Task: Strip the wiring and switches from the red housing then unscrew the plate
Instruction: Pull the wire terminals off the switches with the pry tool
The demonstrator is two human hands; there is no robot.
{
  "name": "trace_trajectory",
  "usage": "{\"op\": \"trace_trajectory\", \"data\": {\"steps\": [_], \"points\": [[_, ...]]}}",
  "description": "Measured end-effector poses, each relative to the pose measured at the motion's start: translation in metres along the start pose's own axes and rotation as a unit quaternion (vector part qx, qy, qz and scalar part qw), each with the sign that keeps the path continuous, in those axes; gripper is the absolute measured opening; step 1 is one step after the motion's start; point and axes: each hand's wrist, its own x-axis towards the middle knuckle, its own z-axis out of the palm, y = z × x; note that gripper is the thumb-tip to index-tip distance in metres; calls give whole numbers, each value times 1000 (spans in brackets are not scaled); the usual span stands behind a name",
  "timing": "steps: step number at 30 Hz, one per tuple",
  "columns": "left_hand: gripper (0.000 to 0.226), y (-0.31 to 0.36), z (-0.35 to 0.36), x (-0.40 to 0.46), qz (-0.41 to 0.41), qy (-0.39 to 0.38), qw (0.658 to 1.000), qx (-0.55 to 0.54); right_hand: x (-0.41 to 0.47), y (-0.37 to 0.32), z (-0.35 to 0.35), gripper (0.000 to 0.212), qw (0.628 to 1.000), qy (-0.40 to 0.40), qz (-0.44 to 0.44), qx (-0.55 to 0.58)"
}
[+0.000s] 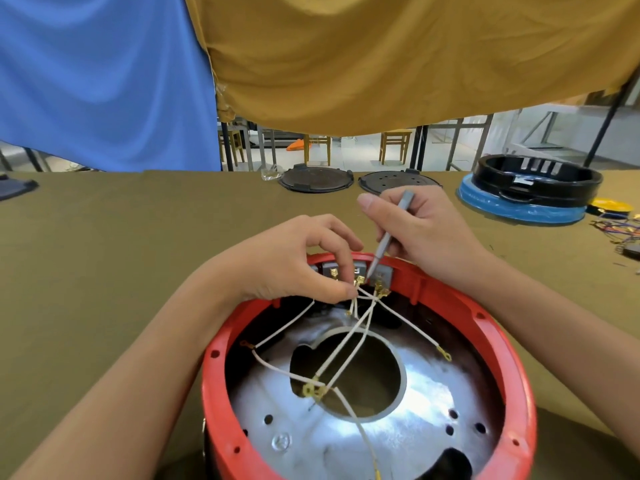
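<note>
At twelve o'clock on the round red plastic housing (367,358), the grey switch blocks (381,273) sit inside the rim. My left hand (298,261) pinches the thin white insulated wires (346,344) just beside their brass spade terminals (360,281). My right hand (426,230) is closed around a slim grey metal screwdriver (384,240), tip at a switch. I judge the wires limp and light, the terminals stiff: hold at the metal, not the insulation.

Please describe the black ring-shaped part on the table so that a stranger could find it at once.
Look at the far right end of the olive-covered table, beyond the red housing. There a black ring-shaped part sits on a blue-wrapped round base. Unlike the two flat dark discs to its left, it is tall, hollow and slotted.
</note>
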Motion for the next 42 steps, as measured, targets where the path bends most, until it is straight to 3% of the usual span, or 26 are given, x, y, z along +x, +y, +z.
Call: {"op": "trace_trajectory", "data": {"steps": [6, 10, 13, 18, 24, 42], "points": [[28, 8, -17, -10, -37, 30, 999, -27, 4, -10, -1, 43, 998, -22, 38, 50], [24, 12, -25, -20, -83, 12, 989, 125, 11, -10, 2, 43, 998, -53, 28, 28], [16, 10, -9, -27, -38, 45, 983, 176, 12, -6, 10, 43, 998, -44, 24, 30], [9, 0, -11, -19, 6, 42, 992, 123, 12, -4, 8, 42, 997, -36, 44, 51], [20, -10, -5, -14, 38, 19, 998, 49, 2, 0, 6, 43, 999, 16, 16, 34], [11, -15, -4, -14, 46, 12, 999, 21, 17, 15, 17, 46, 983, -27, 165, 70]]}}
